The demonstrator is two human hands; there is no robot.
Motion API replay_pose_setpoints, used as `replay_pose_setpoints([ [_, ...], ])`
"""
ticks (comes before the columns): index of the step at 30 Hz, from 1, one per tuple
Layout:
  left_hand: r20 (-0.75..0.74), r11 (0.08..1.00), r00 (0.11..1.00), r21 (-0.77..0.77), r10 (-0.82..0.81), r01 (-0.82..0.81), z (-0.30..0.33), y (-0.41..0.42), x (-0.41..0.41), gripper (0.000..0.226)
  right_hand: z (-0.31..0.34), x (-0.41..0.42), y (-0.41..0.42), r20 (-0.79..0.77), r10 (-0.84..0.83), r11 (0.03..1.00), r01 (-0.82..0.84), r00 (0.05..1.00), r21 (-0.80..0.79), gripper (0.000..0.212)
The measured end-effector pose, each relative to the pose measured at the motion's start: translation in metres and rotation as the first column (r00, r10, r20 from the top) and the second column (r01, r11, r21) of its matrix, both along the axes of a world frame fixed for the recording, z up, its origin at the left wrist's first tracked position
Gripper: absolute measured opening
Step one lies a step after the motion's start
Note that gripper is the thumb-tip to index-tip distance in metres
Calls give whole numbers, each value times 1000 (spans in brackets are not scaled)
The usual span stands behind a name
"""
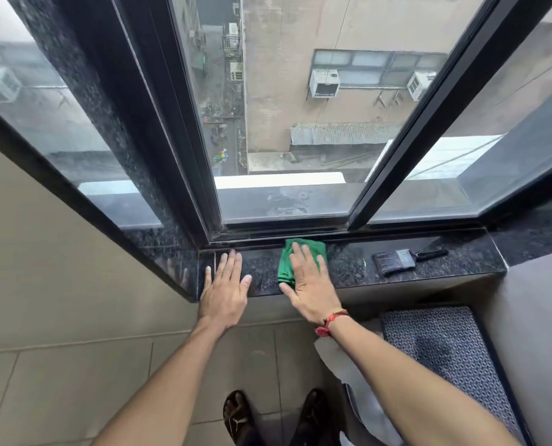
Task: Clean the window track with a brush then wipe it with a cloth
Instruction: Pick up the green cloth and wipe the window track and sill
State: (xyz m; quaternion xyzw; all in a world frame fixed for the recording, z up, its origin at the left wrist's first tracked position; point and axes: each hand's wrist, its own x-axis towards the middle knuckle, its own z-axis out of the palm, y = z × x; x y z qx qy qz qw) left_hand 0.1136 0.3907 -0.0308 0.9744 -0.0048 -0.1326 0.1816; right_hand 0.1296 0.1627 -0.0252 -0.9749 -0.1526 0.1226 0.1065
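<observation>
The black window track [252,238] runs along the base of an open sliding window. A green cloth [287,262] lies on the dark granite sill [351,265], its far edge touching the track. My right hand [310,281] lies flat on top of the cloth, fingers spread. My left hand [224,281] rests flat on the bare sill to the left of it, fingers apart, holding nothing. A black paint brush [396,260] lies on the sill to the right, apart from both hands.
The black sash frame [396,149] stands diagonally to the right of the opening. A patterned cushion [445,346] sits below the sill on the right. My sandalled feet [274,416] stand on a tiled floor.
</observation>
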Motion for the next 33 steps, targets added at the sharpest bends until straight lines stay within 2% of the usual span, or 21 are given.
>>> replay_pose_setpoints([
  [5, 4, 988, 998, -140, 66, -65, 6, 3, 7, 55, -5, 2, 57, 19, 248, 969, -248, 968, -18, 77],
  [9, 14, 980, 994, -167, 108, -104, 12, -1, 7, 53, -3, 7, 45, 49, 323, 946, -321, 945, -56, 74],
  [11, 24, 982, 992, -151, 123, -118, 13, -5, 6, 53, 1, 10, 19, 44, 269, 962, -267, 962, -58, 73],
  [18, 97, 986, 983, -59, 159, -153, 4, -20, 6, 52, 22, 9, -116, 3, -78, 994, 78, 997, -70, 77],
  [21, 122, 987, 980, -32, 158, -155, -2, -22, 7, 51, 23, 5, -140, -7, -140, 986, 139, 990, -91, 81],
  [24, 160, 990, 977, 1, 139, -141, -5, -23, 6, 51, 19, -2, -134, -2, -127, 990, 126, 992, -64, 89],
  [27, 141, 989, 980, 0, 144, -145, -5, -26, 7, 55, 17, -13, -132, 2, -4, 993, 4, 1000, -119, 94],
  [29, 144, 988, 979, 35, 142, -148, -6, -28, 7, 57, 16, -20, -129, 9, 51, 986, -49, 999, -157, 91],
  [31, 141, 983, 981, 106, 135, -151, -3, -29, 8, 59, 14, -29, -124, 91, 55, 990, -43, 994, -135, 80],
  [33, 221, 982, 973, 163, 63, -101, 6, -40, 6, 47, 17, -36, -116, 207, 52, 991, -25, 977, -130, 77],
])
